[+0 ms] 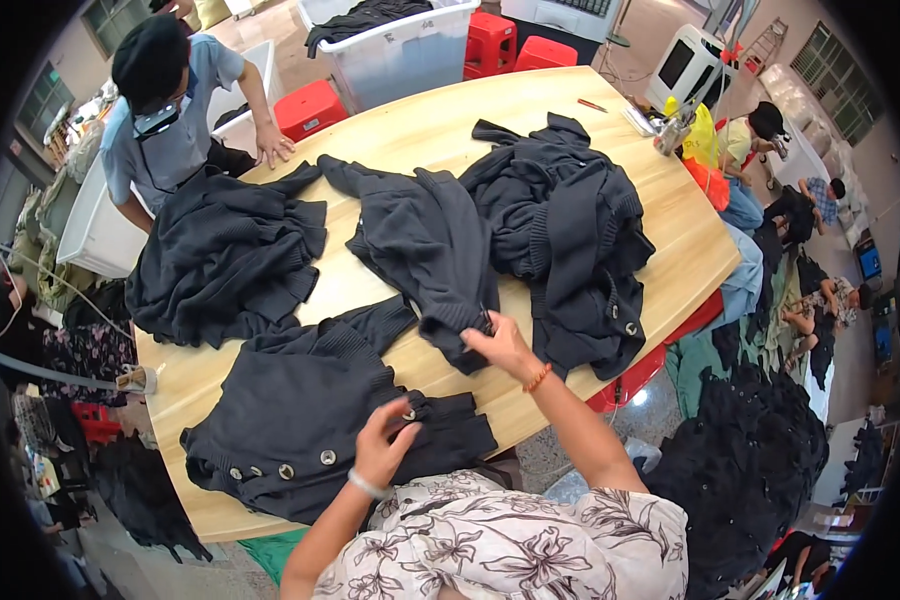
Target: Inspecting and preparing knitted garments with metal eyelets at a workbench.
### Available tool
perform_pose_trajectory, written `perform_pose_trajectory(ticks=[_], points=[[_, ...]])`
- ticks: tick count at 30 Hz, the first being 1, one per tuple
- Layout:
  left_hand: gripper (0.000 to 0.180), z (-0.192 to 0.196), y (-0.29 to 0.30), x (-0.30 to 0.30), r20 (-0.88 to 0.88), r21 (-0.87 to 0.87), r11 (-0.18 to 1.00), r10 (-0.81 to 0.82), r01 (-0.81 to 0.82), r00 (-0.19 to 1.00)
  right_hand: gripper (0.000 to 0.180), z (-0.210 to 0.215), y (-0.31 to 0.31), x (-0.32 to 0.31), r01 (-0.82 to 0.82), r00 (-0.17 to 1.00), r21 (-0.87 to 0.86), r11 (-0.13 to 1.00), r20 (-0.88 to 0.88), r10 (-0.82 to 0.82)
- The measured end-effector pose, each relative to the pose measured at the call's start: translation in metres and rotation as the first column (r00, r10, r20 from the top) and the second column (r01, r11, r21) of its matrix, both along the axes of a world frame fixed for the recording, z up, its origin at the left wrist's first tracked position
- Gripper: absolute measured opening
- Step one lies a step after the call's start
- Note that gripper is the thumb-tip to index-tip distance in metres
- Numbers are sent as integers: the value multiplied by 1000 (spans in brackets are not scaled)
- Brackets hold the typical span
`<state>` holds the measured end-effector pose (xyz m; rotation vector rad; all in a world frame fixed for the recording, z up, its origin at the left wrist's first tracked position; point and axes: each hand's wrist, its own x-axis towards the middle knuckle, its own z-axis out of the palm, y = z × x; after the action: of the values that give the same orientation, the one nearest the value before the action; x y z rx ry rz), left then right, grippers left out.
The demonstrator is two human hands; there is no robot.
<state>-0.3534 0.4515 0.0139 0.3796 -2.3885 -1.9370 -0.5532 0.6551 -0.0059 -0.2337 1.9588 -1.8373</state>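
Note:
A black knit cardigan (300, 415) with a row of round buttons lies spread on the pale wooden table (410, 130), right in front of me. Over its right part hovers my left hand (382, 448), thumb and forefinger apart and close to a button; I see nothing held. My right hand (502, 347) pinches the near ribbed edge of another black knit garment (425, 235), which stretches away across the table's middle. What lies between those fingertips is partly hidden.
More black knitwear is heaped at right (570, 215) and left (232, 255) on the table. A co-worker (175, 100) leans at the far left edge. Beyond stand a white bin (400, 60) and red stools (310, 108). A dark garment pile (745, 470) fills the floor at right.

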Motion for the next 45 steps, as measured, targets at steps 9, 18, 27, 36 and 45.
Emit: perform_pose_trajectory(ticks=[9, 18, 27, 36, 45], points=[[74, -9, 30, -65, -313, -230, 970, 1, -77, 950, 26, 118, 30, 56, -373, 906, -259, 891, 103, 409], [47, 28, 14, -66, -294, -180, 982, -115, 63, 949, 46, 133, 28, 54, -213, 977, -63, 975, 11, 215], [30, 123, -110, -96, -551, 119, 972, 236, -205, 800, 30, 156, 58, 2, 530, 558, 154, 834, -804, -206], [118, 91, -29, -57, -48, -474, 863, -224, 175, 973, 30, 121, 11, 60, -37, 885, 26, 999, -463, 45], [22, 103, 14, -85, -357, -58, 996, -83, 66, 931, 42, 146, -14, 69, -83, 802, -190, 978, -595, -47]])
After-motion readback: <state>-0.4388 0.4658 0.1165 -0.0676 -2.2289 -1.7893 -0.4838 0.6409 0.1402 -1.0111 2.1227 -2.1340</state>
